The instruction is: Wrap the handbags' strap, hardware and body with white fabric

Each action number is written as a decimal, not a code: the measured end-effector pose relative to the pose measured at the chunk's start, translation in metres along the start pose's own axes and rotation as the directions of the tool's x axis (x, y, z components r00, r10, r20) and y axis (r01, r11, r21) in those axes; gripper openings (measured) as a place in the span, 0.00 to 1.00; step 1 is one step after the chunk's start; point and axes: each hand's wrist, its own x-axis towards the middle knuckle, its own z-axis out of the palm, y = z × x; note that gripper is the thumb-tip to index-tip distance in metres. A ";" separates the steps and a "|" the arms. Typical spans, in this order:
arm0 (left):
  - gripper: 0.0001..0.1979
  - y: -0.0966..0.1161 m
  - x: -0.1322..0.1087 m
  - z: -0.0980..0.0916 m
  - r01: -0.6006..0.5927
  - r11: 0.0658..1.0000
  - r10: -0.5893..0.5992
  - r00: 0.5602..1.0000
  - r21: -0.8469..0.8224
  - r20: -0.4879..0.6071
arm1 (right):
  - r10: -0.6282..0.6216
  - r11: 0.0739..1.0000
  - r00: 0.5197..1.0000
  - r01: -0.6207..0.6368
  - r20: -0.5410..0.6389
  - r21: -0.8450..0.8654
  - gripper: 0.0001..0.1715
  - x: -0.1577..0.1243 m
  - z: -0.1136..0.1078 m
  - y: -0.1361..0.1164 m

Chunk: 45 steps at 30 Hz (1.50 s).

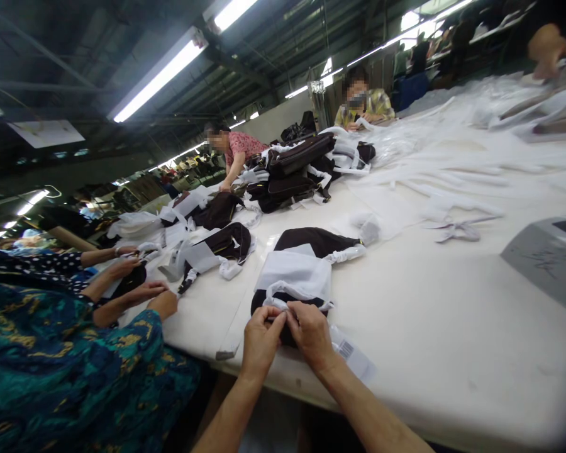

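Observation:
A black bag (306,239) lies on the white table in front of me, partly covered by white tissue paper (295,272). Over its near part curves a strip wrapped in white paper (283,290). My left hand (263,340) and my right hand (311,333) meet at the near end of this strip. Both are closed, thumbs and fingertips pinching the white paper wrap side by side. A clear plastic bag with a barcode label (350,355) sits by my right wrist, partly under the black bag.
A pile of black bags (295,170) rises further back. Clear plastic sheets (405,138) spread over the far right. A grey box-like object (547,258) stands at right. Co-workers' hands (155,296) handle things at left; other people work across the table (429,314).

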 end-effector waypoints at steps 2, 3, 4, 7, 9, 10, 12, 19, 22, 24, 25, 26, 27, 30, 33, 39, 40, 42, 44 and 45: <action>0.14 0.002 0.001 -0.001 0.053 0.998 -0.053 0.999 -0.040 0.008 | 0.022 0.999 0.999 -0.024 0.047 0.044 0.12 0.003 -0.008 -0.003; 0.14 0.003 0.001 -0.001 0.069 0.996 -0.068 0.997 -0.055 0.023 | 0.022 0.997 0.996 -0.028 0.087 0.076 0.11 0.005 -0.014 -0.004; 0.14 0.003 0.001 -0.002 0.076 0.995 -0.073 0.996 -0.070 0.043 | 0.011 0.993 0.991 -0.026 0.136 0.112 0.11 0.009 -0.021 -0.004; 0.14 0.002 -0.001 -0.005 0.052 0.990 -0.038 0.993 -0.129 0.112 | -0.072 0.972 0.945 -0.004 0.318 0.233 0.09 0.022 -0.046 -0.001; 0.13 0.002 -0.003 -0.005 0.028 0.985 -0.004 0.990 -0.168 0.141 | -0.137 0.947 0.888 -0.013 0.439 0.322 0.12 0.030 -0.060 0.002; 0.13 0.001 -0.003 -0.005 0.020 0.983 0.009 0.988 -0.181 0.157 | -0.167 0.923 0.848 -0.045 0.504 0.382 0.14 0.034 -0.065 0.005; 0.13 0.002 -0.002 -0.004 0.010 0.980 0.029 0.981 -0.196 0.192 | -0.207 0.848 0.764 -0.171 0.611 0.502 0.15 0.038 -0.070 0.009; 0.11 -0.001 -0.001 0.004 -0.145 0.966 0.183 0.968 -0.214 0.171 | -0.044 0.861 0.908 -0.177 0.418 0.476 0.19 0.030 -0.054 0.015; 0.10 -0.007 -0.003 0.012 -0.119 0.966 0.143 0.985 -0.228 0.093 | 0.017 0.908 0.948 -0.148 0.318 0.392 0.24 0.026 -0.048 0.013; 0.11 -0.009 -0.004 0.017 -0.077 0.965 0.091 0.995 -0.251 0.047 | 0.011 0.920 0.955 -0.125 0.296 0.371 0.23 0.024 -0.047 0.012; 0.12 -0.009 -0.004 0.018 -0.062 0.962 0.074 0.997 -0.265 0.037 | 0.002 0.928 0.960 -0.107 0.280 0.358 0.23 0.024 -0.047 0.012; 0.13 -0.008 -0.003 0.019 -0.052 0.959 0.064 0.997 -0.279 0.035 | -0.011 0.936 0.964 -0.084 0.265 0.342 0.22 0.024 -0.047 0.012; 0.13 -0.008 -0.003 0.020 -0.047 0.955 0.062 0.997 -0.292 0.040 | -0.031 0.945 0.967 -0.053 0.251 0.321 0.22 0.023 -0.046 0.012; 0.13 -0.005 0.000 0.020 -0.068 0.952 0.088 0.995 -0.300 0.052 | -0.092 0.970 0.972 0.037 0.217 0.241 0.20 0.022 -0.039 0.012; 0.12 -0.006 0.002 0.022 -0.108 0.956 0.119 0.993 -0.275 0.023 | -0.087 0.981 0.980 0.053 0.180 0.184 0.21 0.020 -0.031 0.011; 0.13 -0.009 0.000 0.034 -0.032 0.948 -0.001 0.995 -0.318 -0.104 | -0.037 0.989 0.989 0.016 0.144 0.146 0.21 0.019 -0.027 0.009; 0.14 -0.009 0.000 0.035 -0.019 0.940 -0.020 0.994 -0.340 -0.108 | -0.029 0.990 0.990 0.008 0.141 0.141 0.21 0.020 -0.028 0.008; 0.14 -0.008 -0.001 0.036 -0.011 0.927 -0.029 0.994 -0.375 -0.101 | -0.012 0.991 0.990 -0.006 0.138 0.131 0.21 0.020 -0.029 0.006; 0.12 -0.007 -0.002 0.035 -0.050 0.940 0.016 0.995 -0.337 -0.103 | 0.000 0.992 0.990 -0.018 0.140 0.128 0.20 0.021 -0.030 0.005; 0.10 -0.007 -0.003 0.033 -0.101 0.959 0.070 0.990 -0.264 -0.124 | 0.004 0.991 0.990 -0.022 0.142 0.128 0.20 0.021 -0.030 0.005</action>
